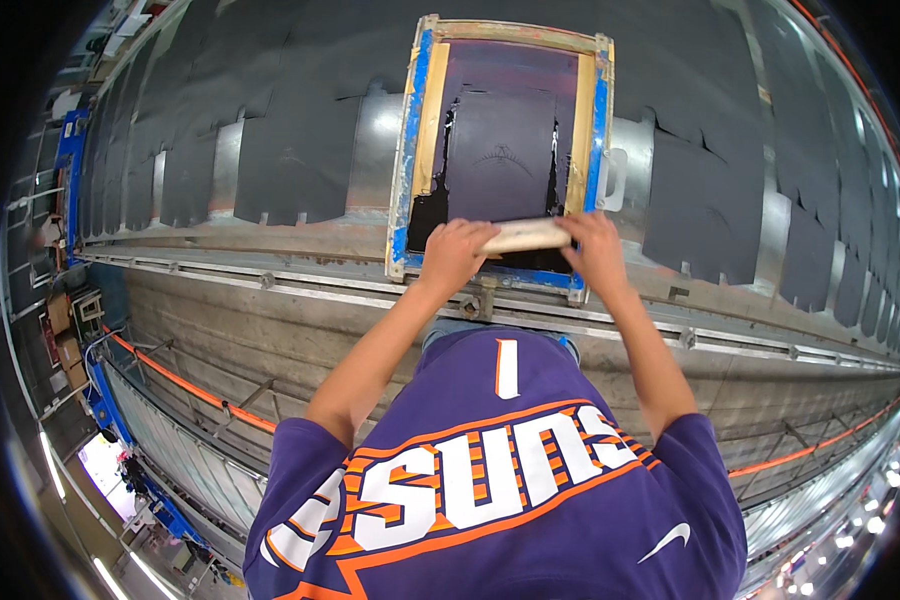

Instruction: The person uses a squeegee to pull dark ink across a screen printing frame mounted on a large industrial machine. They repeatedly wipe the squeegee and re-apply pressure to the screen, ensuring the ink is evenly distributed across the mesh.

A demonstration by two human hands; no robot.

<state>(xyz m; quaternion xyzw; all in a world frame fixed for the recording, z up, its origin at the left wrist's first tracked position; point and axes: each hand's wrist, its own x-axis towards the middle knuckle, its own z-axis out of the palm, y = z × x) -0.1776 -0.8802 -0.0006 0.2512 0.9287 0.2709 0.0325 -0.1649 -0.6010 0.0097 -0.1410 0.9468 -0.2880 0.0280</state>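
Observation:
A screen-printing frame [404, 180], edged with blue tape and tan strips, lies on the long table in front of me. Dark ink [431, 213] coats its mesh, heaviest along the sides and the near end. Across the near end of the frame I hold a pale wooden squeegee [526, 236] level. My left hand [454, 254] is closed round its left end, and my right hand [596, 246] grips the right end. The squeegee's lower edge cannot be made out.
Dark fabric panels [295, 160] lie in a row on the table, left and right of the frame. A metal rail [330, 290] runs along the table's near edge. Behind me are an orange pipe [195, 387] and another long table [205, 455].

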